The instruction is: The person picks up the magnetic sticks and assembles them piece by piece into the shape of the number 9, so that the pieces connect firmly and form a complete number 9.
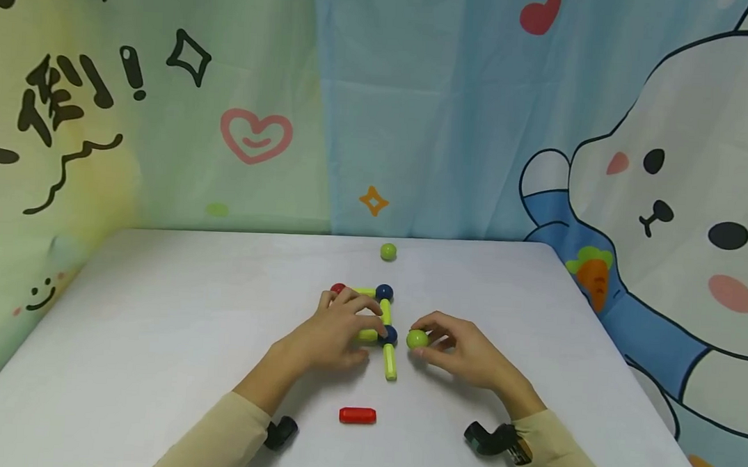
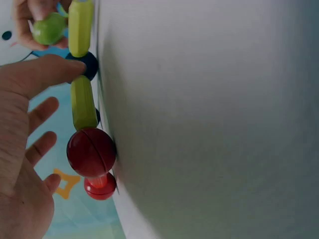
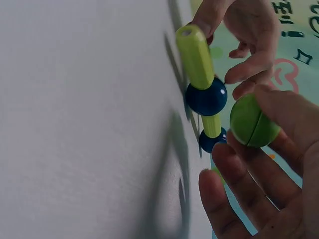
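Note:
My left hand (image 1: 341, 329) reaches over a structure of yellow-green rods and balls on the table. Its index fingertip touches the nearer blue ball (image 1: 388, 335); in the head view the thumb tip stands apart from that ball. A yellow-green rod (image 1: 390, 363) points from this ball toward me. Another yellow-green rod (image 3: 213, 125) leads to the farther blue ball (image 1: 384, 292). Red balls (image 2: 91, 152) sit at the structure's left side, partly hidden by the hand in the head view. My right hand (image 1: 463, 349) pinches a green ball (image 3: 254, 121) just right of the structure, apart from it.
On the white table (image 1: 221, 289) a loose red rod (image 1: 358, 416) lies on the near side. A second green ball (image 1: 388, 251) rests near the far edge. Behind the table hangs a printed cloth (image 1: 417, 110). Each wrist carries a black camera (image 1: 490, 438).

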Available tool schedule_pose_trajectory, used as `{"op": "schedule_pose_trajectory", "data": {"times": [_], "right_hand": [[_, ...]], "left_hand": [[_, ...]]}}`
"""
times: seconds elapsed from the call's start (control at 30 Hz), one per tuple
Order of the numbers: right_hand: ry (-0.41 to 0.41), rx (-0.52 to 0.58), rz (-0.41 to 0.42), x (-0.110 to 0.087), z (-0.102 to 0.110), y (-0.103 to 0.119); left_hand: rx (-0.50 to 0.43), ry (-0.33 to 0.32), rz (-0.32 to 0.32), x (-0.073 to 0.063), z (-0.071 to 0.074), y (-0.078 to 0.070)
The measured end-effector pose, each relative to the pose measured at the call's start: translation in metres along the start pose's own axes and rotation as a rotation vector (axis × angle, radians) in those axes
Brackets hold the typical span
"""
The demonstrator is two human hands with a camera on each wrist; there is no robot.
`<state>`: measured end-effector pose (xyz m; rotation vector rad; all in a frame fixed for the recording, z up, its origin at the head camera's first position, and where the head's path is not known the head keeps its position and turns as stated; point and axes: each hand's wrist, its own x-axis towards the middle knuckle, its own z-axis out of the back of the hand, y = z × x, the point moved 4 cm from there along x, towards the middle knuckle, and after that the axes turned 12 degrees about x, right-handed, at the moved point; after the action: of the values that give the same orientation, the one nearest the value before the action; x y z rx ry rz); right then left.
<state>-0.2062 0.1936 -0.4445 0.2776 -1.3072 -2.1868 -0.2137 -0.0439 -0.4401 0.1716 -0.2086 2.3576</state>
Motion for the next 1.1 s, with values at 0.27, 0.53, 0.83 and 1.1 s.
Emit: {"op": "schedule_pose_trajectory", "data": {"times": [0.27, 0.53, 0.83, 1.1], "right_hand": [[-0.011, 0.017, -0.003, -0.009, 0.002, 0.0], [0.021, -0.003, -0.022, -0.014, 0.002, 0.004], [0.032, 0.001, 0.019, -0.021, -0.001, 0.008], [0.092, 0.028, -0.017, -0.026, -0.01, 0.007]], "left_hand": [[0.072, -0.005, -0.094, 0.005, 0.002, -0.011], [0.124, 0.027, -0.115, 0.009, 0.0, -0.017], [0.111, 0.082, -0.115, 0.011, -0.007, -0.024], [0.115, 0.097, -0.146, 0.012, -0.007, -0.03]]}}
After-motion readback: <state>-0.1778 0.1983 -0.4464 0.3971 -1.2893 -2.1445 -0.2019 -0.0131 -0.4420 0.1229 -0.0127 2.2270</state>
